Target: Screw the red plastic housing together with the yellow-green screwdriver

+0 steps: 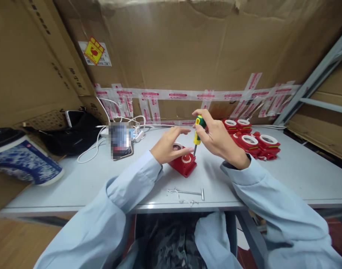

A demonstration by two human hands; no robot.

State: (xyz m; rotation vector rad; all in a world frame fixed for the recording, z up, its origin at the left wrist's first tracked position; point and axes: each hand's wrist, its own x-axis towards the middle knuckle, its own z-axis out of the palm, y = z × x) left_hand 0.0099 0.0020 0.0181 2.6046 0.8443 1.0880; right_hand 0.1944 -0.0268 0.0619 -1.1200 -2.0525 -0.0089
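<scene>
My right hand (pixel 217 137) is wrapped round the green and yellow handle of a screwdriver (pixel 197 138). The screwdriver points almost straight down, its shaft meeting the right-hand edge of a red housing (pixel 185 169) with a white ring and a round red fitting. Over the housing's left side lies my left hand (pixel 168 146), thumb stretched towards the screwdriver's tip and fingers apart. It partly covers the housing, and whether it presses on it I cannot tell. In front of the housing, a metal T-shaped tool (pixel 189 192) rests on the table among small white scraps.
Several similar red housings (pixel 251 144) are grouped at the right. Left of my hands are a phone (pixel 122 145), white cables (pixel 96 147), a black bag (pixel 64 136) and a blue-white cup (pixel 25 158). A cardboard wall (pixel 182 48) backs the grey table (pixel 103 186); a metal frame (pixel 313 82) stands right.
</scene>
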